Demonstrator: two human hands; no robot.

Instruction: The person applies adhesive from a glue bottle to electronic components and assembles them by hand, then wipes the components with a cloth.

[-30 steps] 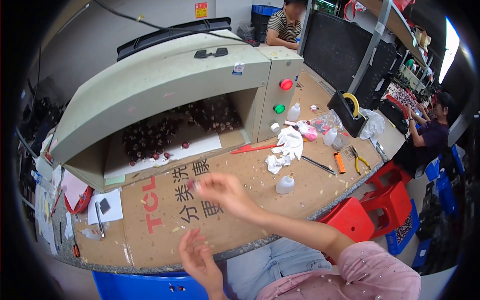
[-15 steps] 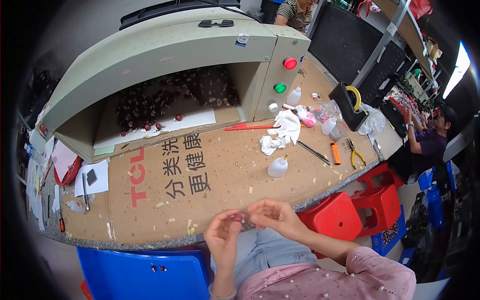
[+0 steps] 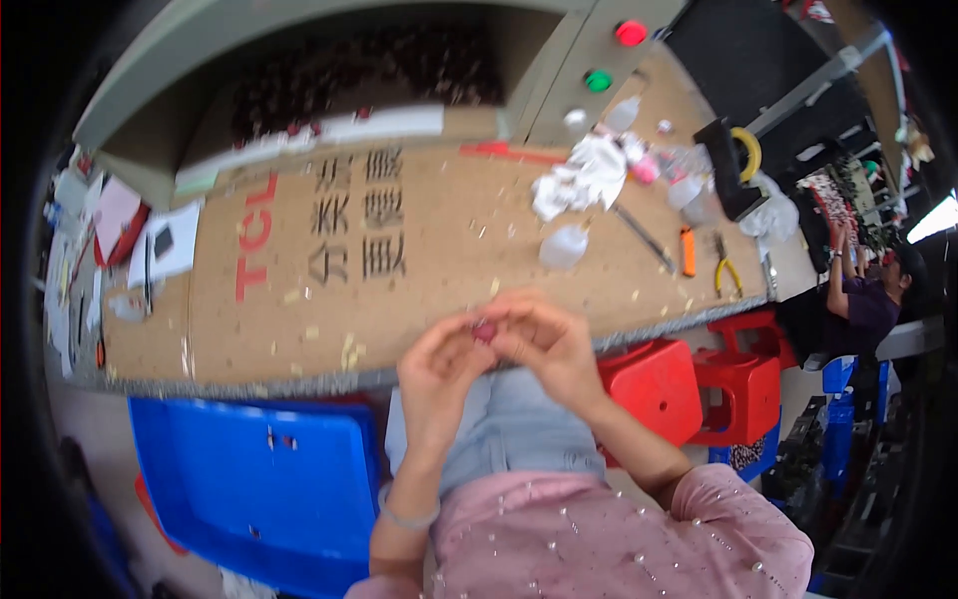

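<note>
A small dark red round piece [image 3: 485, 330] is pinched between the fingertips of both hands, just over the table's front edge. My left hand [image 3: 436, 361] is closed on it from one side, and my right hand [image 3: 547, 344] closes on it from the other. The picture is smeared by motion, so the piece's finer details do not show. To the lower left, a large blue tray [image 3: 239, 489] holds a few small dark pieces. Many dark red pieces [image 3: 369, 75] lie inside the grey-white machine's opening.
On the cardboard-covered table [image 3: 439, 260] lie a white cloth [image 3: 581, 177], a white bottle [image 3: 564, 246], an orange lighter [image 3: 688, 251] and yellow pliers [image 3: 727, 270]. Red stools [image 3: 654, 389] stand at the right. Another person [image 3: 873, 304] sits at the far right.
The view has tilted down, showing more of the blue tray and less of the machine. My right fingers have moved in from beside the piece to touch it along with the left.
</note>
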